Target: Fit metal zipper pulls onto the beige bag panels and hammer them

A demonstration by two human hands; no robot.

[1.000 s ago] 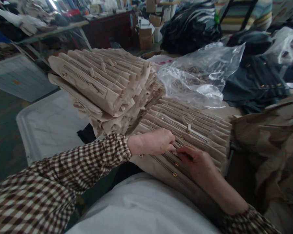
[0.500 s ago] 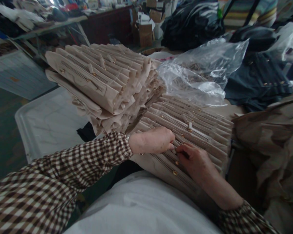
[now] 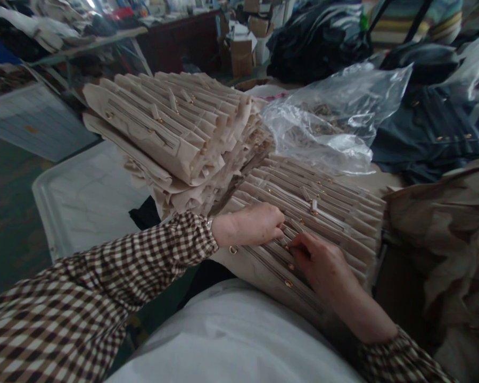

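Observation:
Overlapping beige fabric pieces [image 3: 345,236] with zippers and gold metal pulls lie in a row before me. Over the near zippers, my left hand [image 3: 249,225] is closed, its thumb and fingertips pinched together; what they hold is hidden. Just right of it, my right hand [image 3: 328,268] pinches at a small zipper pull [image 3: 286,244], with the fingertips of both hands nearly meeting. A fabric tab [image 3: 314,205] stands up from a zipper farther back. Beneath my right fingers shows another gold zipper pull [image 3: 288,284].
A tall stack of similar beige zippered pieces [image 3: 143,122] rises at the left on a pale plastic surface [image 3: 75,197]. Behind the row lies a clear plastic bag [image 3: 339,117] of small beige pieces. Dark fabric [image 3: 427,133] and more beige cloth [image 3: 463,229] are at the right.
My left hand has lifted slightly and its fingertips have drawn a little away from the small pull. My right hand stays almost in place. The whole view has shifted slightly.

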